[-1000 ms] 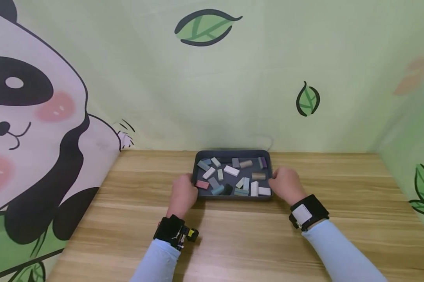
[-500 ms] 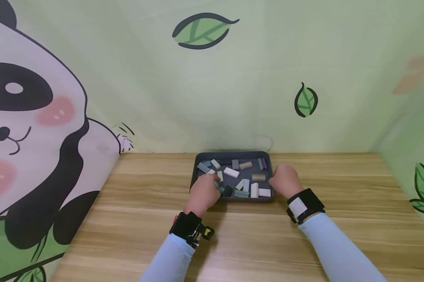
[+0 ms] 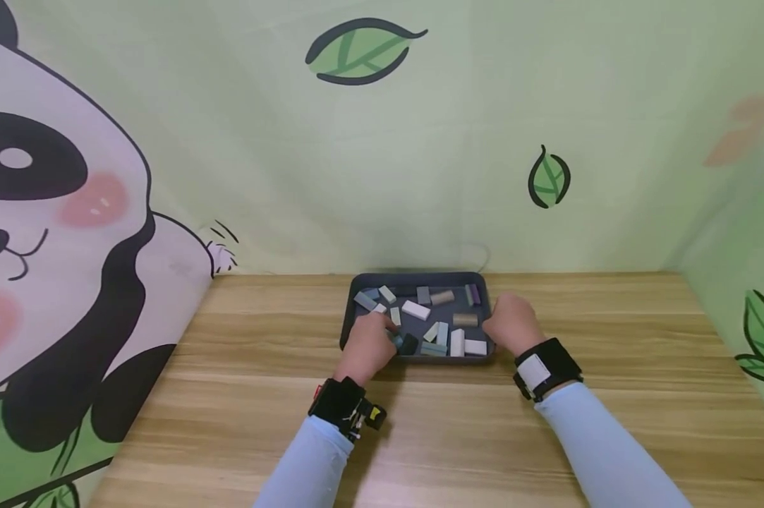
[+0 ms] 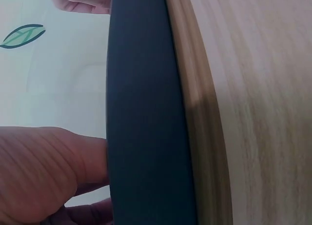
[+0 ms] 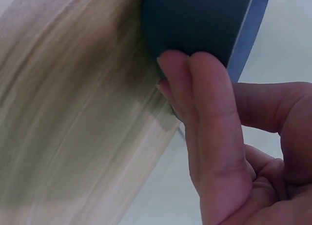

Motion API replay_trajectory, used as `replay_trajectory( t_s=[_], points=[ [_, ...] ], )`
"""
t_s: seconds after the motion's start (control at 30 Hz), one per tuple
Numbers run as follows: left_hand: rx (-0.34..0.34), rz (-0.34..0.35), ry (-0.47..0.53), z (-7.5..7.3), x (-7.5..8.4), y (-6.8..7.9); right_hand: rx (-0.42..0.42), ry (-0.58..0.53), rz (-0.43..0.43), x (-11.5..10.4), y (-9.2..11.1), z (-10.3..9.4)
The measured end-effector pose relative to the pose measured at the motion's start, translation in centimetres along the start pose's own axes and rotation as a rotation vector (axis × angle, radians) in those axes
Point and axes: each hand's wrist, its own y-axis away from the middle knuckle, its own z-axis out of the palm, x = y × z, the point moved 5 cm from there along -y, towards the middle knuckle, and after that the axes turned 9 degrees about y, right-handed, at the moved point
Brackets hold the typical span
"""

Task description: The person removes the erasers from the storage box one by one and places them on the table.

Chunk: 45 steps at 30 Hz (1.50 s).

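Note:
A dark shallow tray (image 3: 420, 276) sits on the table, holding several small oblong blocks, among them a white block (image 3: 416, 310), a brown block (image 3: 465, 319) and a black piece (image 3: 409, 344). My left hand (image 3: 367, 346) reaches over the tray's front left corner, covering the blocks there. In the left wrist view the tray wall (image 4: 146, 108) hides the fingertips of the left hand (image 4: 44, 171), so whether they pinch a block is not visible. My right hand (image 3: 513, 324) grips the tray's right end; fingers (image 5: 214, 112) press its outer wall and the thumb lies toward the rim.
The wooden table (image 3: 458, 437) extends in front of the tray and to both sides. Directly behind the tray stands a pale green backdrop (image 3: 420, 176) printed with leaves and a panda (image 3: 51, 212). Wrist straps with devices (image 3: 350, 409) sit on both wrists.
My left hand has left the tray's left edge and moved right, over the front left corner, covering the pink block seen earlier. The right hand has stayed at the right end.

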Motion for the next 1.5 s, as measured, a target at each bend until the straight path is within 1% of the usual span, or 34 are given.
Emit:
replay_trajectory(
  t_s=[0.13, 0.23, 0.3, 0.37, 0.43, 0.5, 0.6, 0.67, 0.7, 0.77, 0.87, 1.0, 1.13, 1.3, 1.5],
  points=[
    [0.020, 0.044, -0.024, -0.3, 0.2, 0.3, 0.029, 0.016, -0.010, -0.2, 0.0, 0.1],
    [0.050, 0.109, -0.036, -0.8, 0.4, 0.5, 0.056, 0.031, -0.022, -0.2, -0.1, 0.2],
    [0.074, 0.145, -0.023, -1.4, 0.4, 0.5, 0.076, 0.046, -0.033, -0.2, -0.2, 0.2],
    [0.096, 0.154, 0.019, -2.3, 0.2, 0.5, 0.094, 0.062, -0.046, -0.2, -0.2, 0.2],
    [0.107, 0.123, 0.135, -3.4, -0.3, 0.4, 0.101, 0.071, -0.051, -0.2, -0.3, 0.2],
    [0.181, 0.096, 0.206, -4.8, -1.2, 0.2, 0.104, 0.079, -0.056, -0.2, -0.3, 0.2],
    [0.355, 0.066, 0.283, -7.0, -3.0, -0.3, 0.097, 0.079, -0.058, -0.1, -0.4, 0.4],
    [0.486, 0.054, 0.265, -8.1, -4.3, -0.5, 0.090, 0.079, -0.056, 0.0, -0.4, 0.5],
    [0.524, 0.042, 0.279, -8.4, -4.9, -0.6, 0.087, 0.081, -0.054, 0.1, -0.4, 0.5],
    [0.566, 0.016, 0.296, -8.4, -6.2, -0.8, 0.076, 0.079, -0.044, 0.3, -0.3, 0.6],
    [0.577, -0.025, 0.289, -7.9, -7.7, -1.0, 0.074, 0.084, -0.034, 0.3, -0.2, 0.5],
    [0.582, -0.070, 0.247, -7.2, -9.0, -1.3, 0.068, 0.072, -0.027, -0.2, -0.3, 0.4],
    [0.548, -0.132, 0.247, -6.2, -10.0, -1.6, 0.061, 0.060, -0.020, -0.5, -0.3, 0.7],
    [0.531, -0.170, 0.223, -5.8, -10.5, -1.8, 0.043, 0.043, -0.011, -0.6, -0.2, 0.6],
    [0.537, -0.158, 0.160, -5.4, -10.4, -2.2, 0.036, 0.039, -0.003, -0.2, -0.2, 0.5]
  ],
)
